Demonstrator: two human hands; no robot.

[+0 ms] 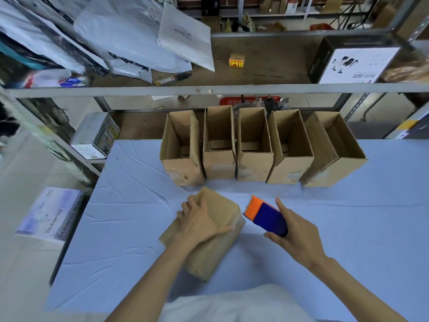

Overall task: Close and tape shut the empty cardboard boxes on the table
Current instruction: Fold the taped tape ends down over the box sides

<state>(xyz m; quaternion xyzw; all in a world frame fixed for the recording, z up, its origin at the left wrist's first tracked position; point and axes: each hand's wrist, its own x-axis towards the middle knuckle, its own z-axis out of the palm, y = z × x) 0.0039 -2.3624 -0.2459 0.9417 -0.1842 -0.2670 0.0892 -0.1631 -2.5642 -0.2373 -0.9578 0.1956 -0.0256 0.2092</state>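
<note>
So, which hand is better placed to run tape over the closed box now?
The right hand. It already holds the tape dispenser beside the closed box, while the left hand lies flat on the box, steadying it.

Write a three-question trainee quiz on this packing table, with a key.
1. How many open-topped brown cardboard boxes stand in the row at the far side of the blue cloth-covered table?
2. True or false: the left hand presses flat on the closed brown cardboard box lying near the person.
3. The right hand holds which tool? A) black marker B) blue and orange tape dispenser C) scissors

Key: 1) five; 2) true; 3) B
</note>
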